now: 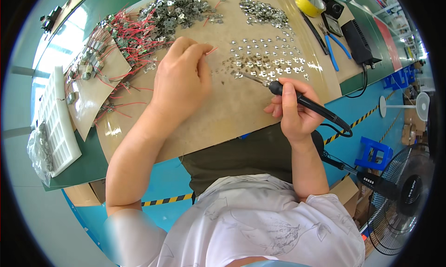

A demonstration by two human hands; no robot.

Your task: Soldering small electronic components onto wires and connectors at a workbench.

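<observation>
My left hand (182,79) is closed in a pinch over the board, with a short red wire (212,51) sticking out past its fingertips. In my right hand (299,110) is a black soldering iron (313,106), gripped like a pen. Its metal tip points left, down at a small shiny metal piece (238,75) at the end of a row; I cannot tell if they touch. Rows of small silver metal terminals (278,72) are laid out beyond the iron. Brown specks dot the brown board (223,123) around them.
Behind lie a heap of metal terminals (264,13), a pile of metal plates (179,10) and tangled red wires (132,30). On the right are yellow tape (310,3), blue-handled pliers (332,53) and a black power unit (364,44). A white tray (58,123) stands left, a fan (404,192) lower right.
</observation>
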